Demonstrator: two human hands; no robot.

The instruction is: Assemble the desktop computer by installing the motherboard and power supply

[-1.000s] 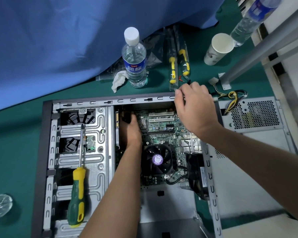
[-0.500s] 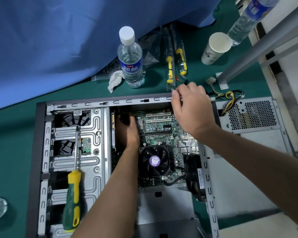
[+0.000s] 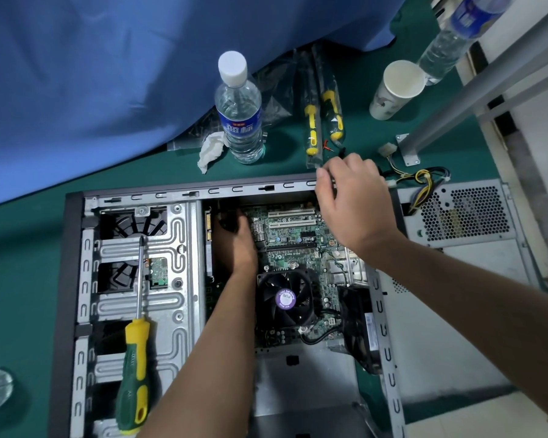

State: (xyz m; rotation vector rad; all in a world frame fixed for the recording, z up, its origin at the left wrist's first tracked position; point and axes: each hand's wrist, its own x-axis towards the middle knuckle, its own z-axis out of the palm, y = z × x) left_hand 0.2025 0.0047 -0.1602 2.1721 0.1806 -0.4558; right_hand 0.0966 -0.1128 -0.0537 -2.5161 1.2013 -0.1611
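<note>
The left hand (image 3: 234, 238) is reached deep into the open computer case (image 3: 73, 279), at the far left edge of the motherboard (image 3: 301, 245). Its fingers are hidden in the shadow there, so it cannot be told if something is gripped or only touched. The right hand (image 3: 351, 200) is held over the far rim of the case, near the far right corner of the motherboard; its fingers are curled downward and the thumb is placed against the rim, but what is under the fingers is not seen.

The motherboard is laid flat inside the case, and a black CPU fan (image 3: 285, 300) with a purple sticker is seen on it, just beside the left forearm. The power supply (image 3: 465, 213) is lying outside the case, just beside its right wall, with a bundle of yellow and black wires (image 3: 424, 178) at its far side.

A green and yellow screwdriver (image 3: 135, 368) is rested on the metal drive cage (image 3: 178, 295) at the left part of the case. Behind the case, on the green table (image 3: 19, 248), a water bottle (image 3: 239, 115), a crumpled tissue (image 3: 211, 148), two packed screwdrivers (image 3: 321, 118) and a paper cup (image 3: 396, 90) are placed.
</note>
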